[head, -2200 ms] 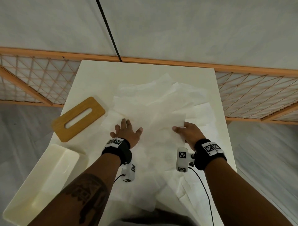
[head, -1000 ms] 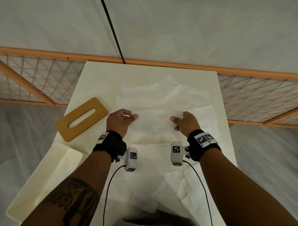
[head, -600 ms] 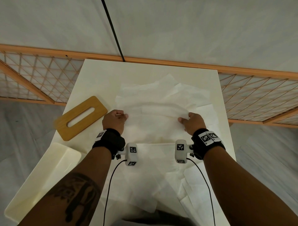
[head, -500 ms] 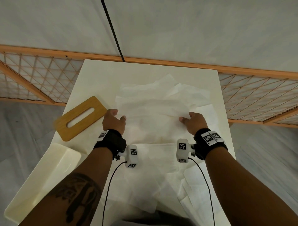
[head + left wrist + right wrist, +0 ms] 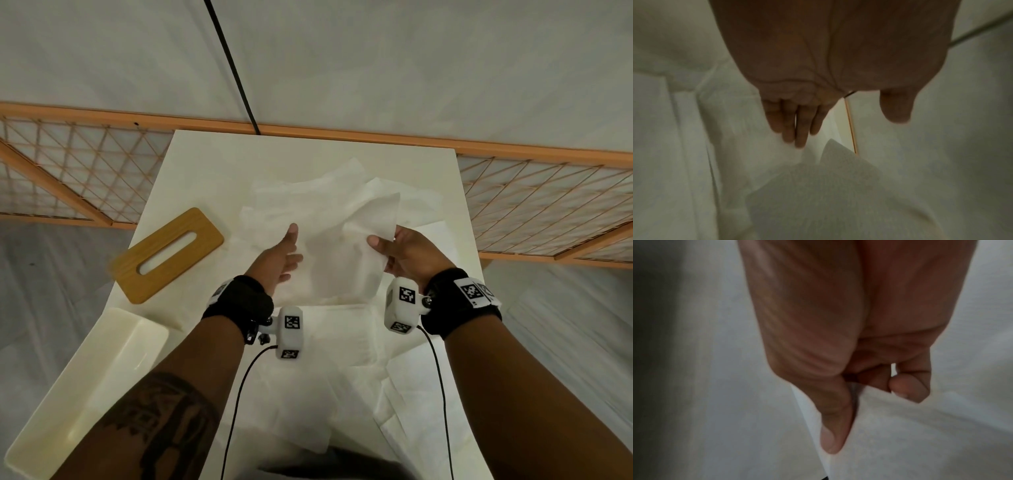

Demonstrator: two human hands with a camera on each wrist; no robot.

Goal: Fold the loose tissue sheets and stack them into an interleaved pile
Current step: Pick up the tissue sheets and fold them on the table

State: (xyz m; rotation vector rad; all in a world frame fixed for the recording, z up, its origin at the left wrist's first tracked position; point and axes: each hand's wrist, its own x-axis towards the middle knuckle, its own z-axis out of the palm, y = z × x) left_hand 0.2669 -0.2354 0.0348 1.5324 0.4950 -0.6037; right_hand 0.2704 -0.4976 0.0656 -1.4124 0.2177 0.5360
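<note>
Tissue sheet [image 5: 356, 250] hung lifted above the loose tissue sheets [image 5: 308, 198] spread over the white table [image 5: 205, 164], pinched at its right edge by my right hand [image 5: 407, 251]. The right wrist view showed what the head view could not: my thumb [image 5: 835, 418] lay flat on the sheet [image 5: 900, 434] with curled fingers [image 5: 908, 389] behind it. My left hand [image 5: 279, 260] was spread wide, holding nothing, just left of the sheet. The left wrist view, blurred, showed its straight fingers [image 5: 795, 123] near a raised corner [image 5: 838, 162]; contact could not be confirmed. A wooden slotted lid [image 5: 168, 255] lay left of the sheet, a cream box [image 5: 85, 394] nearer me. Folded sheets [image 5: 342, 339] lay under my wrists.
</note>
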